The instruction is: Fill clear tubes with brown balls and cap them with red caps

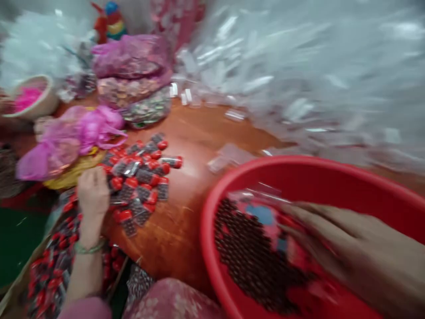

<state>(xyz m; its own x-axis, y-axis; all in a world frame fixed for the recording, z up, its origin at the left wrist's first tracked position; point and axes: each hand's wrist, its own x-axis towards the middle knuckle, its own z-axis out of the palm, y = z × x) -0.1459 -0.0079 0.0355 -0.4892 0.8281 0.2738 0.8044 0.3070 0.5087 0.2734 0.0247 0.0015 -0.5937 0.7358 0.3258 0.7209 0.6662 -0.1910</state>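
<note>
left hand (93, 191) arches, right hand (352, 246) slants into red basin (210, 239); whether fingers (312, 216) clamp, cannot tell.

Blur smears the whole view — worst upper right — with soft glare on the tabletop (187, 177).

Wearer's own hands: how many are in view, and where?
2. The left hand is at the left edge of the pile of red-capped containers; blur hides any contact. The right hand is over the red basin.
</note>
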